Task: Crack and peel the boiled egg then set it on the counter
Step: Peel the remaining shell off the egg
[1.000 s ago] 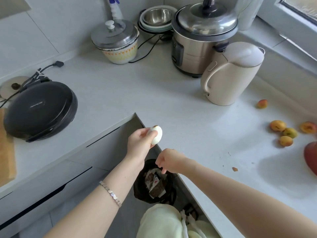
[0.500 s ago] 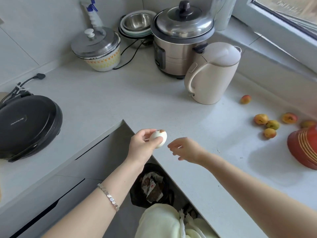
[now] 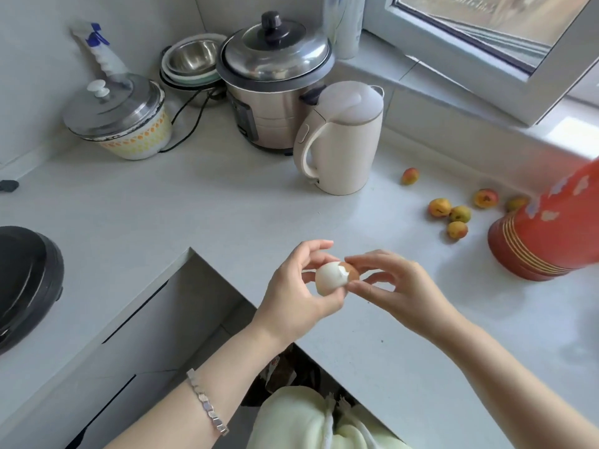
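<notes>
The boiled egg (image 3: 330,277) is mostly bare and white, with a patch of brown shell left at its right end. My left hand (image 3: 299,293) grips it from the left, above the inner corner of the white counter (image 3: 227,209). My right hand (image 3: 387,280) meets it from the right, thumb and forefinger pinched on the brown shell piece. Both hands hover a little above the counter edge.
A cream kettle (image 3: 340,137) and steel rice cooker (image 3: 272,82) stand behind. Small apricots (image 3: 449,210) and a red container (image 3: 547,228) lie right. A black round appliance (image 3: 22,283) sits left. A dark bin bag (image 3: 278,374) is below the counter corner.
My right hand rose from over the bin to the egg and pinched its shell. My left hand carried the egg rightward over the counter edge. The view shifted right.
</notes>
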The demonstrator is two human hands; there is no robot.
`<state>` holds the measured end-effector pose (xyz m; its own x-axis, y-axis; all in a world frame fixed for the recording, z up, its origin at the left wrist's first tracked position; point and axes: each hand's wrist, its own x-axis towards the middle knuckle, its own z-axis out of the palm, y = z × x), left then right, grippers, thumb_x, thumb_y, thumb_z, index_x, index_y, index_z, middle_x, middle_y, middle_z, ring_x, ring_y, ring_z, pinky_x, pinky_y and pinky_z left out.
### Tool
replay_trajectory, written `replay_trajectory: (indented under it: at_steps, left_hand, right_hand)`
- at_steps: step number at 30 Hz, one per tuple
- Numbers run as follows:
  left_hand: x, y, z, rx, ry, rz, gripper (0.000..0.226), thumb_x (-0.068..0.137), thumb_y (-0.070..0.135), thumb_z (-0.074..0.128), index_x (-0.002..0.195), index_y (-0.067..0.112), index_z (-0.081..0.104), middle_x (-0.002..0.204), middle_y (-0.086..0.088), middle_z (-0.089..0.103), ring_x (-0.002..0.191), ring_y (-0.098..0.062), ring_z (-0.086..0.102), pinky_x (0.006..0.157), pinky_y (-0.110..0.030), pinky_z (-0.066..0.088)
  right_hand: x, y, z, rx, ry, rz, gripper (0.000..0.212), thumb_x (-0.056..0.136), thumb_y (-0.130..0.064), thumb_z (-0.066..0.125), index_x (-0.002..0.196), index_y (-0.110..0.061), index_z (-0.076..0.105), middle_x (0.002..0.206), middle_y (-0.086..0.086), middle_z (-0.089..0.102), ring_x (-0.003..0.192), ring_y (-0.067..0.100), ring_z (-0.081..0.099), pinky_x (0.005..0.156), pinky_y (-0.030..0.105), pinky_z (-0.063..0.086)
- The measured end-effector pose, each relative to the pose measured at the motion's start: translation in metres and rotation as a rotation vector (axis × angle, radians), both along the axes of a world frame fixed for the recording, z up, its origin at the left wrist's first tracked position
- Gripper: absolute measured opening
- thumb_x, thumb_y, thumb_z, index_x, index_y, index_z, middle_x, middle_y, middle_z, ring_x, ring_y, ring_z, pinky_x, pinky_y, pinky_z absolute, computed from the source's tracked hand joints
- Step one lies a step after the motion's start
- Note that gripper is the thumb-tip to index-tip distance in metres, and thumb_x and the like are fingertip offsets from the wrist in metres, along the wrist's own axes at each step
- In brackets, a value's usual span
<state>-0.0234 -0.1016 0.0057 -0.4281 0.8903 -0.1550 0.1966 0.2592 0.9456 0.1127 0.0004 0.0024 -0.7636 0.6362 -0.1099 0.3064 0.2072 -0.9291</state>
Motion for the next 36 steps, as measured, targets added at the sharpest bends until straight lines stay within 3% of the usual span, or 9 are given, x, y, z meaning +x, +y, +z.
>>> replay_trajectory:
  at_steps: [5, 11, 15, 19, 23, 27, 31, 33, 36]
  left_hand:
    - [0.014, 0.008, 0.006, -0.012, 0.009, -0.103, 0.055, 0.069, 0.018, 0.077, 0.110, 0.039, 0.048, 0.095, 0.015, 0.067, 0.095, 0.000, 0.061, 0.086, -0.012, 0.046]
    - [0.023, 0.014, 0.009, -0.058, 0.106, -0.246, 0.063, 0.069, 0.016, 0.075, 0.110, 0.050, 0.042, 0.097, 0.018, 0.065, 0.100, 0.002, 0.059, 0.090, -0.008, 0.042]
    - [0.027, 0.017, 0.012, -0.086, 0.092, -0.266, 0.064, 0.069, 0.018, 0.077, 0.108, 0.053, 0.040, 0.097, 0.017, 0.066, 0.098, 0.005, 0.059, 0.084, -0.002, 0.039]
    - [0.029, 0.018, 0.013, -0.108, 0.113, -0.307, 0.066, 0.069, 0.017, 0.075, 0.110, 0.054, 0.038, 0.096, 0.018, 0.067, 0.097, 0.003, 0.060, 0.085, -0.005, 0.041]
    - [0.032, 0.018, 0.012, -0.142, 0.106, -0.346, 0.068, 0.069, 0.018, 0.074, 0.110, 0.057, 0.036, 0.098, 0.018, 0.066, 0.094, -0.003, 0.062, 0.084, -0.007, 0.043]
    - [0.035, 0.016, 0.011, -0.098, 0.090, -0.325, 0.067, 0.069, 0.015, 0.075, 0.111, 0.054, 0.039, 0.100, 0.018, 0.067, 0.099, 0.001, 0.061, 0.086, -0.006, 0.041]
    - [0.036, 0.013, 0.011, -0.002, 0.070, -0.261, 0.063, 0.066, 0.012, 0.073, 0.114, 0.043, 0.045, 0.106, 0.018, 0.065, 0.103, -0.002, 0.060, 0.091, -0.011, 0.043]
    - [0.035, 0.011, 0.011, 0.034, 0.059, -0.238, 0.062, 0.065, 0.012, 0.073, 0.113, 0.041, 0.047, 0.106, 0.017, 0.066, 0.101, -0.003, 0.061, 0.092, -0.014, 0.045]
    - [0.035, 0.010, 0.009, 0.059, 0.017, -0.216, 0.060, 0.065, 0.013, 0.073, 0.112, 0.039, 0.048, 0.105, 0.015, 0.067, 0.100, -0.005, 0.063, 0.091, -0.016, 0.046]
  right_hand:
    - [0.023, -0.003, 0.002, 0.102, 0.017, -0.074, 0.031, 0.074, -0.041, 0.059, 0.098, -0.025, 0.069, 0.090, -0.015, 0.064, 0.086, 0.002, 0.061, 0.073, 0.015, 0.049]
    - [0.038, 0.003, 0.003, 0.150, -0.009, -0.099, 0.014, 0.080, -0.033, 0.062, 0.090, -0.024, 0.069, 0.086, -0.012, 0.064, 0.085, 0.007, 0.060, 0.071, 0.019, 0.050]
    - [0.043, 0.003, 0.006, 0.107, -0.061, -0.006, 0.035, 0.070, -0.047, 0.063, 0.101, -0.031, 0.067, 0.090, -0.009, 0.059, 0.086, 0.011, 0.057, 0.074, 0.015, 0.046]
    - [0.046, 0.003, 0.004, 0.069, -0.064, -0.088, 0.017, 0.078, -0.038, 0.061, 0.091, -0.034, 0.071, 0.080, -0.008, 0.059, 0.073, 0.009, 0.057, 0.065, 0.014, 0.044]
    - [0.047, 0.001, 0.002, 0.122, -0.135, -0.150, 0.016, 0.086, -0.025, 0.057, 0.082, -0.021, 0.072, 0.064, -0.010, 0.057, 0.059, 0.005, 0.053, 0.054, 0.014, 0.039]
    - [0.046, 0.000, 0.000, -0.105, -0.049, -0.333, 0.021, 0.088, -0.017, 0.055, 0.072, -0.023, 0.067, 0.047, -0.013, 0.058, 0.041, 0.004, 0.045, 0.046, 0.011, 0.035]
    - [0.051, 0.002, -0.003, -0.461, 0.059, -0.448, 0.021, 0.091, -0.005, 0.046, 0.090, -0.012, 0.066, 0.065, -0.003, 0.062, 0.048, 0.004, 0.052, 0.052, 0.014, 0.046]
    - [0.053, 0.002, -0.001, -0.601, 0.094, -0.453, 0.028, 0.091, 0.003, 0.039, 0.086, -0.009, 0.065, 0.069, 0.001, 0.061, 0.051, 0.006, 0.053, 0.055, 0.014, 0.048]
    - [0.056, 0.001, 0.004, -0.719, 0.128, -0.473, 0.035, 0.088, 0.005, 0.033, 0.079, -0.008, 0.063, 0.063, 0.001, 0.052, 0.049, 0.007, 0.044, 0.045, 0.015, 0.041]
